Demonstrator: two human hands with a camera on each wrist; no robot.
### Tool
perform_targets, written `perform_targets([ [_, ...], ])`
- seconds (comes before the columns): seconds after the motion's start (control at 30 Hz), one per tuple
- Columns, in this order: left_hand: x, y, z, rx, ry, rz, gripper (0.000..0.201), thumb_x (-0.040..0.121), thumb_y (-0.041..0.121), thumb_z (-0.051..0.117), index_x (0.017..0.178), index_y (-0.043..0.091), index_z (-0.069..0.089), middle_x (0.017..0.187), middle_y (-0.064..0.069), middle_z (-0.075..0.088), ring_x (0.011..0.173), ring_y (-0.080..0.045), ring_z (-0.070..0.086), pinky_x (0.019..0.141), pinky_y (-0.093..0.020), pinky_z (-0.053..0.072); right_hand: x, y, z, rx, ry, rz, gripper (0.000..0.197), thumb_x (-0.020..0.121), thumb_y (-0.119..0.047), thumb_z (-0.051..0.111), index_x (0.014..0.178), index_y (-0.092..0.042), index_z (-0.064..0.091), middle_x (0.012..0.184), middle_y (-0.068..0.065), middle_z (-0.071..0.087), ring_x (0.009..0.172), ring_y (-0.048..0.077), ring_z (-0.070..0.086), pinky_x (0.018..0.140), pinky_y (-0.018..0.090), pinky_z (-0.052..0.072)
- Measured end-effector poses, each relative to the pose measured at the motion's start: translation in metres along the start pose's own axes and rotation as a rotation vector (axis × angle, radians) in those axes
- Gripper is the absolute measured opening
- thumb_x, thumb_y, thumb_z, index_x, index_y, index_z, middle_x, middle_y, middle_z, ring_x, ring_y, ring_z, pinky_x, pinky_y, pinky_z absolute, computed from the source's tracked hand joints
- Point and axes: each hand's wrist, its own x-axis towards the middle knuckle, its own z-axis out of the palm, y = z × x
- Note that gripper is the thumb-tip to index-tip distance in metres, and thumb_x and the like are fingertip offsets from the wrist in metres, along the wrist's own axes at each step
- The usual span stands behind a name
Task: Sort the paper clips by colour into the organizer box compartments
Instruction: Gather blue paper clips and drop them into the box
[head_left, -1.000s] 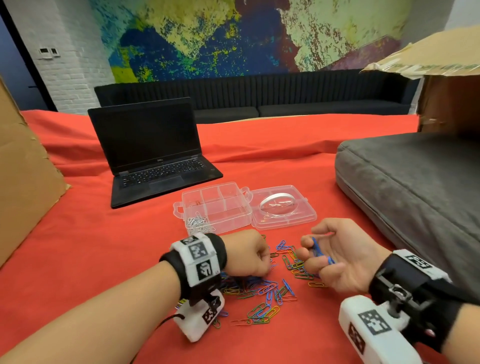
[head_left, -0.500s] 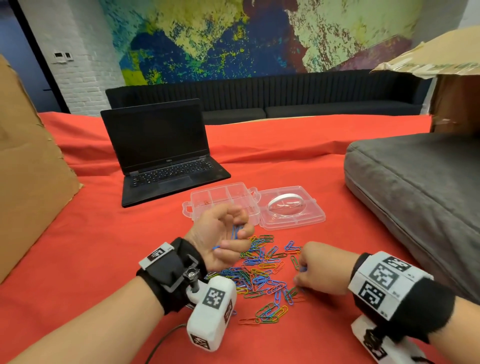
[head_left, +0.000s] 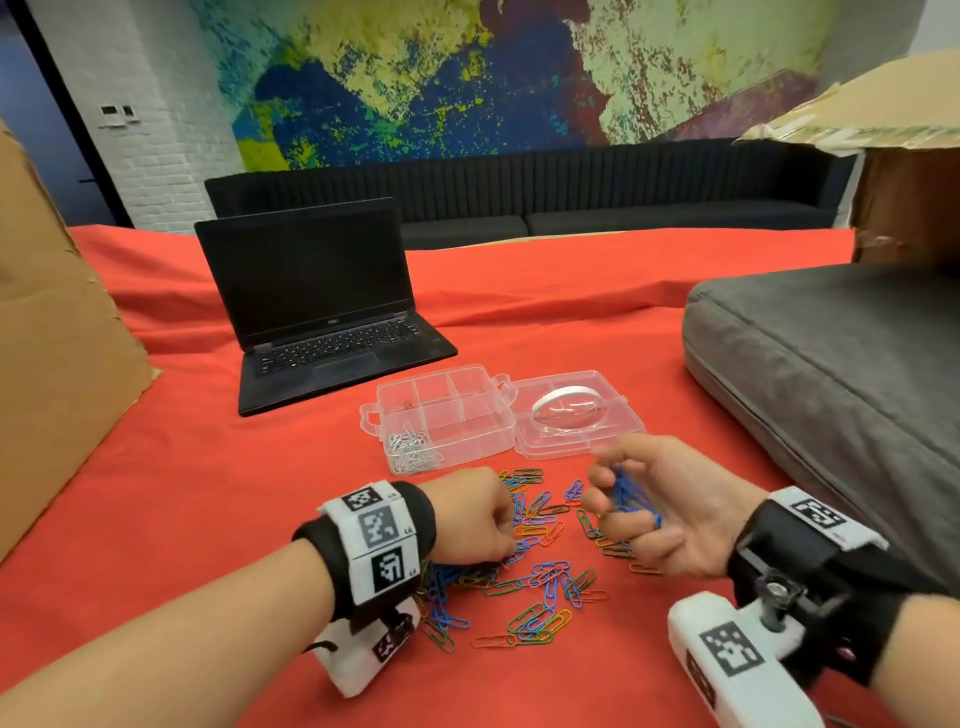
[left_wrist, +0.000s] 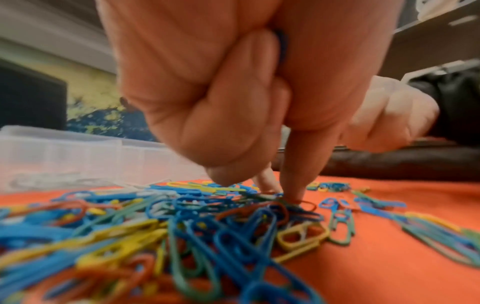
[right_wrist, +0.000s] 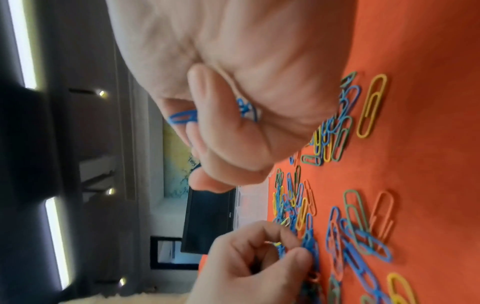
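Blue clips bunched in the right hand (head_left: 670, 512), palm up, fingers curled round them.

Beside that bundle of blue paper clips (head_left: 631, 501), the left hand (head_left: 475, 519) reaches fingertips-down into the mixed pile of clips (head_left: 540, 582) — whether it already pinches one I cannot tell. Just beyond both hands sits the organizer box (head_left: 441, 410), lid open, silver clips (head_left: 410, 449) in its near-left compartment. Risk, as I judge it: the loose bundle spills, or linked clips drag a wrong colour along. The laptop (head_left: 317, 306) farther back reads "DELL" — nothing else is legible.
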Motion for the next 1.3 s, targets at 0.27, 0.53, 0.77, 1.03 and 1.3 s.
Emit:
perform_targets([
  [0.27, -0.007, -0.025, -0.009, -0.856, -0.047, -0.219, 0.011, 0.09, 0.013, 0.06, 0.079, 0.014, 0.059, 0.045, 0.005, 0.031, 0.033, -0.008, 0.026, 0.035, -0.01, 0.021, 0.027, 0.018, 0.022, -1.525, 0.275, -0.284, 0.012, 0.085, -0.023, 0.063, 0.085, -0.015, 0.072, 0.061, -0.004, 0.056, 0.048, -0.001, 0.048, 0.047, 0.011, 0.036],
  [0.53, -0.013, -0.04, -0.015, -1.852, -0.228, -0.145, 0.017, 0.077, 0.02, 0.036, 0.065, 0.009, 0.041, 0.059, -0.005, 0.031, 0.034, -0.01, 0.025, 0.033, -0.006, 0.02, 0.026, 0.017, 0.018, -1.863, 0.338, -0.206, 0.022, 0.082, -0.02, 0.052, 0.062, -0.01, 0.052, 0.065, 0.011, 0.052, 0.066, 0.023, 0.047, 0.057, 0.023, 0.036],
  [0.77, -0.006, -0.018, -0.008, -0.613, -0.022, -0.12, 0.031, 0.098, 0.037, 0.047, 0.072, 0.02, 0.053, 0.05, 0.007, 0.039, 0.041, -0.01, 0.035, 0.04, -0.015, 0.029, 0.017, -0.004, 0.006, -0.369, 0.006, 0.006, 0.017, 0.077, -0.014, 0.046, 0.061, -0.018, 0.041, 0.053, -0.003, 0.03, 0.036, 0.006, 0.019, 0.031, 0.007, 0.013],
  [1.03, 0.002, -0.011, 0.001, 0.02, -0.008, -0.087, 0.019, 0.093, 0.03, 0.058, 0.097, 0.012, 0.062, 0.092, -0.005, 0.058, 0.082, -0.019, 0.051, 0.069, -0.024, 0.037, 0.019, -0.002, 0.017, -0.446, 0.124, -0.073, 0.016, 0.086, -0.019, 0.048, 0.071, -0.017, 0.054, 0.051, -0.003, 0.03, 0.036, 0.007, 0.017, 0.033, 0.008, 0.012],
  [1.3, -0.004, -0.007, 0.0, -0.05, 0.039, 0.004, 0.015, 0.084, 0.032, 0.067, 0.092, 0.019, 0.067, 0.07, 0.013, 0.049, 0.072, -0.011, 0.05, 0.066, -0.021, 0.036, 0.035, 0.013, 0.029, -1.532, 0.212, -0.342, 0.02, 0.083, -0.017, 0.063, 0.098, -0.02, 0.075, 0.051, -0.018, 0.053, 0.044, -0.009, 0.049, 0.043, 0.004, 0.033],
])
